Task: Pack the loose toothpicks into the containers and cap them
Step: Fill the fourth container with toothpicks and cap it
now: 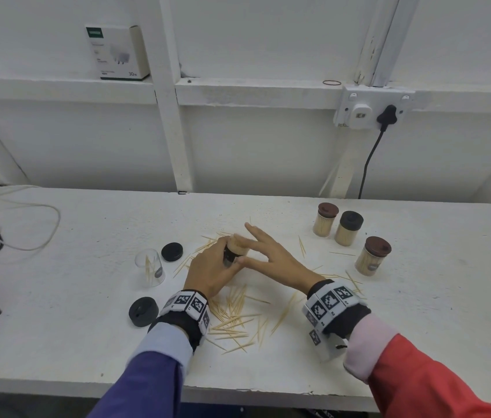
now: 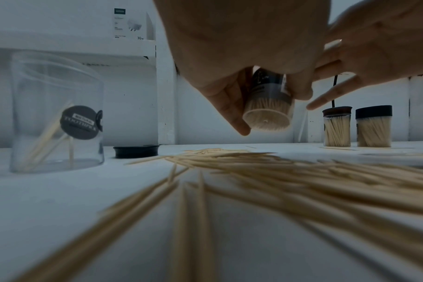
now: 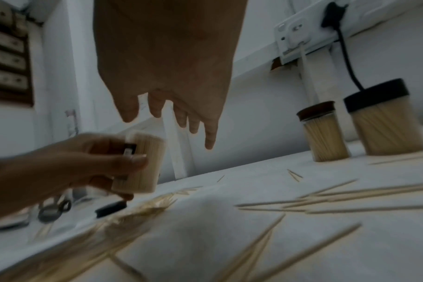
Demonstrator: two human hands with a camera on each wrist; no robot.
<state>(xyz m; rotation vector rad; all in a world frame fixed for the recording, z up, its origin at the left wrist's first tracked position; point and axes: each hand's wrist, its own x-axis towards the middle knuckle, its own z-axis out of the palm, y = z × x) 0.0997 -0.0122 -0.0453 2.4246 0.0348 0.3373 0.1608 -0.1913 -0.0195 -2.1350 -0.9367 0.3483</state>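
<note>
far left on the table (image 1: pixel 419 327) i've got a clear jar (image 1: pixel 149 267), upright, nearly empty w/ a few picks inside, and two black caps: one (image 1: pixel 172 251) just behind-right of it, one (image 1: pixel 143 311) nearer me. next, my left hand (image 1: pixel 212 271) is wrapped round a full jar (image 1: pixel 236 248), uncapped, lifted off the table and tilted; fingers and thumb curl on the labelled mid-wall. my right hand (image 1: pixel 270 253) sits just beside it, fingers spread and straight, holding nothing; thumb tip looks close to the jar wall, contact i can't confirm. loose picks (image 1: pixel 232 318) are scattered under and between both wrists, more trailing right. far right stand three capped full jars (image 1: pixel 346 228), well apart from my hands. handling, my guess: the full jar is light, thin clear plastic, smooth so a bit slippy, and w/ no cap it'll spill if tipped further, so grip round the middle, not the rim, and keep the mouth up. picks are stiff but thin, they'll roll and snap if pinched hard; better to sweep a bunch parallel and pinch mid-length. caps are small, rigid; take by the edge. i'd say this jar wants a cap next, then the near-empty one takes the rest.
</note>
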